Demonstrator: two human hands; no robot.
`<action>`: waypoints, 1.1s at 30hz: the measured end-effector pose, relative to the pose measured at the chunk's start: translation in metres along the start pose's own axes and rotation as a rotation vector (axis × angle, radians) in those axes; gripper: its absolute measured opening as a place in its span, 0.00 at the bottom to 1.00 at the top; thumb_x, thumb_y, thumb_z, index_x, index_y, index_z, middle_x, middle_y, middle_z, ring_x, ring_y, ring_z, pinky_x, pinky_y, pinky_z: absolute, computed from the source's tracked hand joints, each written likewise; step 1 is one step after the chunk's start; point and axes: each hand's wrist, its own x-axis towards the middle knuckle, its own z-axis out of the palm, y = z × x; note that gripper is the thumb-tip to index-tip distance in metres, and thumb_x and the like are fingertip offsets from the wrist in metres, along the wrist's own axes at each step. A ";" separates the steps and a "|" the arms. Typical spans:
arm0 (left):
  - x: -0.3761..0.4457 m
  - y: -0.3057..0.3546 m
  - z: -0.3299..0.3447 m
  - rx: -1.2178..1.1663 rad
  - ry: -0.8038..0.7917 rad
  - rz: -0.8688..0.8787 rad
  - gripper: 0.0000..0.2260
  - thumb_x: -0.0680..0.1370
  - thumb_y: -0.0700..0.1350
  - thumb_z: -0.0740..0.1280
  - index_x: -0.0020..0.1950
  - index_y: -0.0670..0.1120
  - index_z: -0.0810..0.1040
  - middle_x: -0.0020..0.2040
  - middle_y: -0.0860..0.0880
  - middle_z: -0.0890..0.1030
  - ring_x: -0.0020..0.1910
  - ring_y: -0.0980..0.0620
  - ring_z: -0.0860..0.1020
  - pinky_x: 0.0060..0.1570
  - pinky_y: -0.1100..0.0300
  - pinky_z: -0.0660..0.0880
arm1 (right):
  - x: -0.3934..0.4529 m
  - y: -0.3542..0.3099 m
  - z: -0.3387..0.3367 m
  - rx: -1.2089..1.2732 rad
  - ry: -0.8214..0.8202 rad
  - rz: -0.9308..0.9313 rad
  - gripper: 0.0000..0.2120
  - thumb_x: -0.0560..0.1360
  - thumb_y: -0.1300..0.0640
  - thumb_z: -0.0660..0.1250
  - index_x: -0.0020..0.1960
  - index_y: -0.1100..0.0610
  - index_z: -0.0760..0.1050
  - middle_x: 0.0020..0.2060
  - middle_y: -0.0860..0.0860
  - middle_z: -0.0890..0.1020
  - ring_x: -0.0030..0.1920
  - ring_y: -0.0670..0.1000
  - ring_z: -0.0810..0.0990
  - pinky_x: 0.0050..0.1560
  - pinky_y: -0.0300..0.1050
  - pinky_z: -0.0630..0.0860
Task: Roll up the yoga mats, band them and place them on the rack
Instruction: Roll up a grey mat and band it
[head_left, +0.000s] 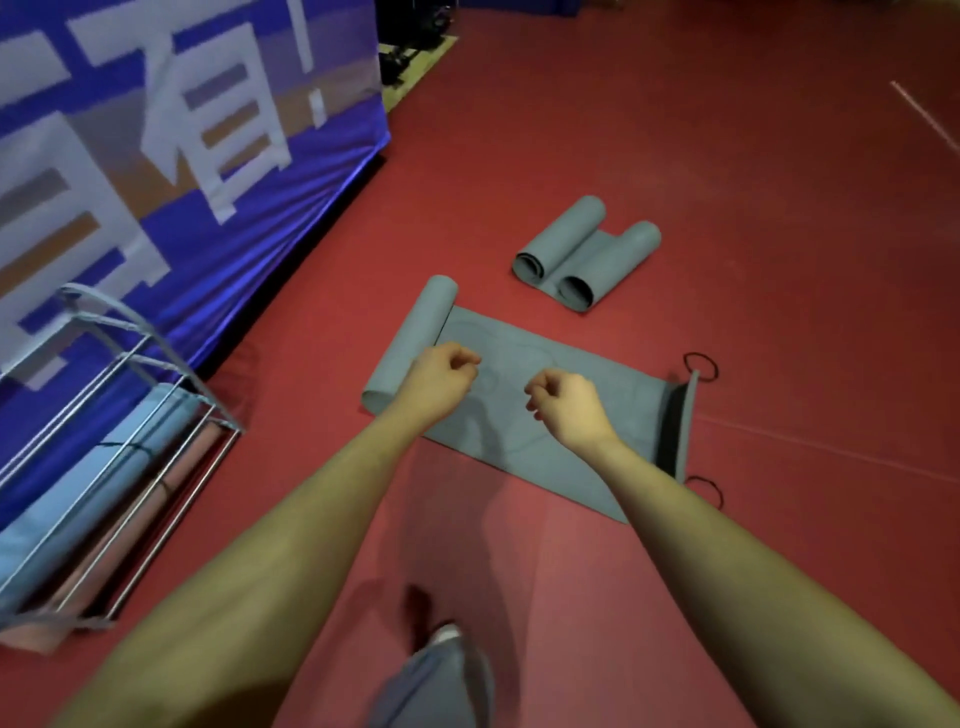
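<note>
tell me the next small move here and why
Probably lower both hands, left hand and right hand, to the near grey mat and resume rolling: it lies mostly flat, curled only at its ends, and both hands hover above it holding nothing.

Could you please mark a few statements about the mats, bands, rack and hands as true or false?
1. The near grey mat lies fully rolled. False: only its left end is rolled; the rest lies flat.
2. Two black bands lie on the floor by that mat's right end. True.
3. The rack stands empty. False: rolled mats lie in it.
4. Both hands, left and right, hold nothing. True.
5. The far mat is rolled from both ends. True.
</note>
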 end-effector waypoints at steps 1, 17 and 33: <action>0.009 0.009 0.014 0.017 -0.019 0.011 0.08 0.77 0.36 0.63 0.53 0.42 0.80 0.44 0.48 0.79 0.43 0.50 0.78 0.53 0.53 0.76 | 0.009 0.009 -0.012 0.016 0.013 0.001 0.10 0.74 0.63 0.60 0.39 0.53 0.76 0.36 0.53 0.82 0.41 0.58 0.82 0.48 0.56 0.79; 0.182 0.157 0.194 -0.030 0.074 -0.009 0.09 0.78 0.36 0.62 0.54 0.42 0.79 0.46 0.48 0.80 0.46 0.48 0.79 0.53 0.56 0.75 | 0.218 0.104 -0.228 -0.052 -0.006 -0.106 0.10 0.73 0.61 0.60 0.38 0.52 0.76 0.34 0.49 0.82 0.41 0.56 0.82 0.48 0.56 0.79; 0.224 0.291 0.422 -0.159 0.433 -0.270 0.09 0.79 0.37 0.59 0.57 0.43 0.75 0.45 0.45 0.78 0.42 0.49 0.77 0.35 0.65 0.70 | 0.343 0.237 -0.423 -0.219 -0.355 -0.425 0.08 0.73 0.61 0.60 0.41 0.53 0.77 0.39 0.51 0.82 0.46 0.55 0.80 0.50 0.52 0.77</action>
